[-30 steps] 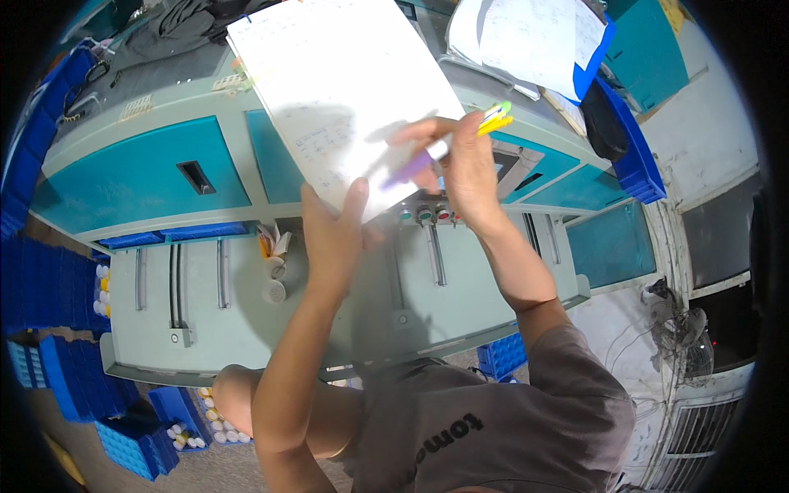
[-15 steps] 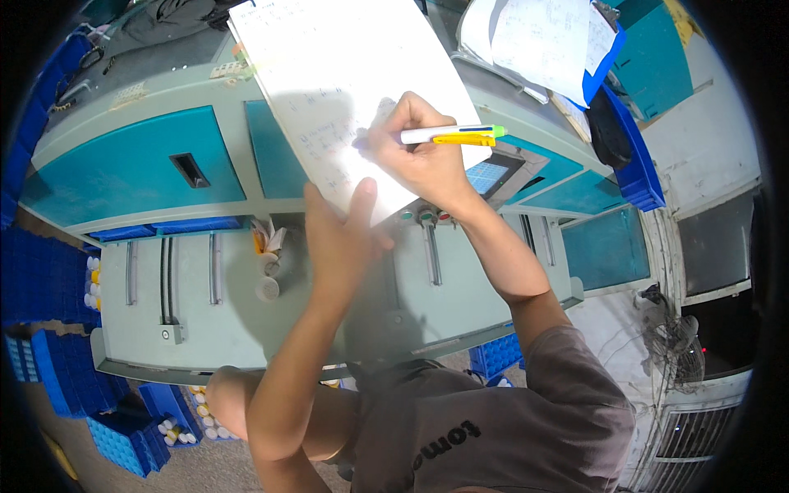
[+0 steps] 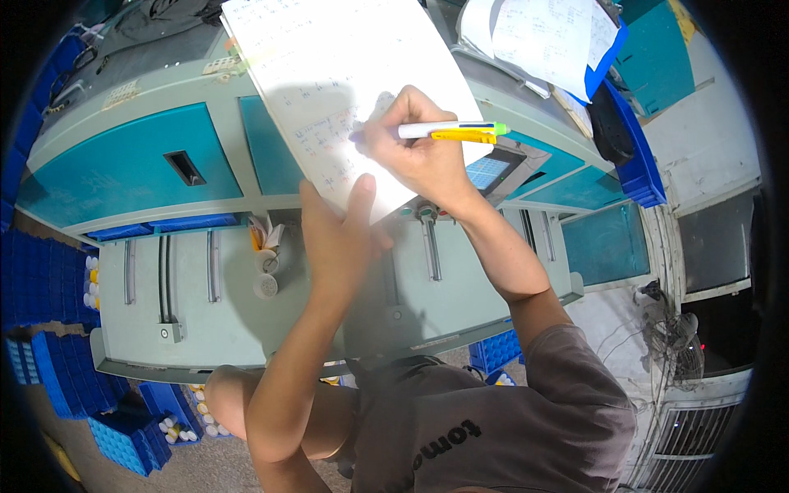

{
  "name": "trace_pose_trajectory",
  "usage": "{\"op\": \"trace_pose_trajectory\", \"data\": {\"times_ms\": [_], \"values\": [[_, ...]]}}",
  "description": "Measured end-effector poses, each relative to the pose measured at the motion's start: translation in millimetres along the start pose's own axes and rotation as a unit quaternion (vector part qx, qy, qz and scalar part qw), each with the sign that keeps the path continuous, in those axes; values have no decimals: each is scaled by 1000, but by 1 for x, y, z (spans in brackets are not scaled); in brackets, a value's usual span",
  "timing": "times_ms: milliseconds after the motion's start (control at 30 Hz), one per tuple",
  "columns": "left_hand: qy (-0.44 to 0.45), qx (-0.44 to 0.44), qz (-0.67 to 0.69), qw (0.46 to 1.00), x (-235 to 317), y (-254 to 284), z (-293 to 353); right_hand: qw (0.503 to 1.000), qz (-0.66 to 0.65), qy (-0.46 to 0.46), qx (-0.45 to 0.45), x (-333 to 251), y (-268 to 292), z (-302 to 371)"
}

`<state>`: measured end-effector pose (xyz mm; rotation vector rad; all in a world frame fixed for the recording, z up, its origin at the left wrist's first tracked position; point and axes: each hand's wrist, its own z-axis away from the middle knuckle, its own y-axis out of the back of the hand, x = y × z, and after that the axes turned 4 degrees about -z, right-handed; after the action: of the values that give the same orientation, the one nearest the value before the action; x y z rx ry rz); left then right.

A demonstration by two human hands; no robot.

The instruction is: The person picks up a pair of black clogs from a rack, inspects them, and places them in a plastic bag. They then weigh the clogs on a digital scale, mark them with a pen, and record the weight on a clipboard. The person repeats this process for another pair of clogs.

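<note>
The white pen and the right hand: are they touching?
Touching: the head view shows the right hand gripping the white pen around its barrel.

Your right hand (image 3: pixel 419 152), a loose-fingered blur one second earlier, now curls tightly around the white-and-yellow pen (image 3: pixel 450 131), having shifted left over the paper pad (image 3: pixel 370 49). The pen, slanting before, lies nearly level, its purple section (image 3: pixel 356 136) mostly hidden. Beside your wrist, a blue-lit screen (image 3: pixel 486 171), largely blocked earlier, shows.
</note>
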<state>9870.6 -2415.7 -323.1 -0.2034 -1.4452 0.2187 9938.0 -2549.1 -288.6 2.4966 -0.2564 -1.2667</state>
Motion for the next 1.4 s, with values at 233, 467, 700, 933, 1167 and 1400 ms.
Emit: {"op": "trace_pose_trajectory", "data": {"times_ms": [233,467,700,933,1167,1400], "values": [[-6,2,10,1000,0,0,0,998,-53,-43,16,2,0,1],[-11,1,9,1000,-1,0,-1,999,-14,-29,-6,-2,0,-1],[-15,1,2,1000,-2,1,-2,999,7,-34,-3,-8,-1,-2],[-12,-5,1,1000,-3,2,-2,999,6,-37,0,-4,-1,-2],[-14,0,6,1000,-4,1,-3,1000,15,-1,12,1,-3,-2],[-18,-1,3,1000,-4,1,-2,999,37,-8,21,-3,-4,-5]]}}
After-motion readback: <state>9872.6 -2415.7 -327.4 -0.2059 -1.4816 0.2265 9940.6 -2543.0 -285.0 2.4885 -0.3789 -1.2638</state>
